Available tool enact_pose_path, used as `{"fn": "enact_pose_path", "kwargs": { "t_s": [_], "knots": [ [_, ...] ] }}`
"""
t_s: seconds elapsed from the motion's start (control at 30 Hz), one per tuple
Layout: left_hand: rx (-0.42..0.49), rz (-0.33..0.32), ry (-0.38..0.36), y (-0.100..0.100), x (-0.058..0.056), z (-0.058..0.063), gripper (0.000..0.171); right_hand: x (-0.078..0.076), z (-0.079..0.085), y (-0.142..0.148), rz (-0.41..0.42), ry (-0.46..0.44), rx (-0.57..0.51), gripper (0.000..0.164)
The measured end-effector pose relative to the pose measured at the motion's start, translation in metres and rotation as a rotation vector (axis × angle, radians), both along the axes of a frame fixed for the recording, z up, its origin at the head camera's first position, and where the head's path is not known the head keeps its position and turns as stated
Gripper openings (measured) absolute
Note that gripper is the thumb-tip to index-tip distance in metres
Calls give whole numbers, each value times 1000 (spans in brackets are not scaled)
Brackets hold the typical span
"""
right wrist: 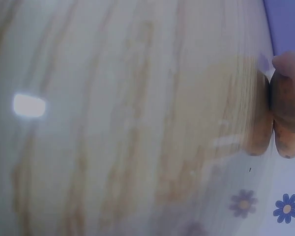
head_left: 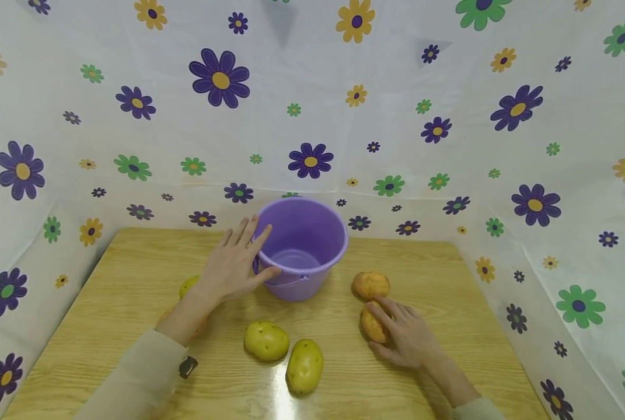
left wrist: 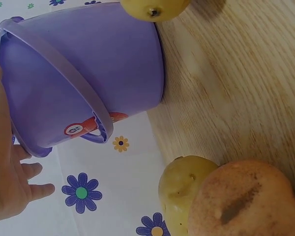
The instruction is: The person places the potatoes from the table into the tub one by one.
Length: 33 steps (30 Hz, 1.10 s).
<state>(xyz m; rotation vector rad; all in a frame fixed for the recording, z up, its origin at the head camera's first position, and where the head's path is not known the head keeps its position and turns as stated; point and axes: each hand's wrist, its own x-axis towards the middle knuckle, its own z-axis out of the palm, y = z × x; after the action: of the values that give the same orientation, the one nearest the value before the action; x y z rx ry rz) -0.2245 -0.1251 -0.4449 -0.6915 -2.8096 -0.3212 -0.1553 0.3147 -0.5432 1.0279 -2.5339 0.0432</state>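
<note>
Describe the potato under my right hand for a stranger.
Find the round purple plastic bucket on the wooden table. Right of it lies an oval tan potato. Nearer the camera is another oval tan potato, the one under the bare right hand.

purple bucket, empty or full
Empty, as far as visible: the head view looks into the purple bucket and its inside is bare.
</note>
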Motion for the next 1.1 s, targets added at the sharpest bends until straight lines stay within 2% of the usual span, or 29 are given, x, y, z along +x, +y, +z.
{"fn": "enact_pose_path", "kwargs": {
  "t_s": [0.57,1.1],
  "knots": [
    [11,-1,-2,1,1,0,98,-2,2,-4,16,24,-36,85],
    [7,3,0,0,1,0,97,-7,23,-12,42,107,-127,92]
  ]
}}
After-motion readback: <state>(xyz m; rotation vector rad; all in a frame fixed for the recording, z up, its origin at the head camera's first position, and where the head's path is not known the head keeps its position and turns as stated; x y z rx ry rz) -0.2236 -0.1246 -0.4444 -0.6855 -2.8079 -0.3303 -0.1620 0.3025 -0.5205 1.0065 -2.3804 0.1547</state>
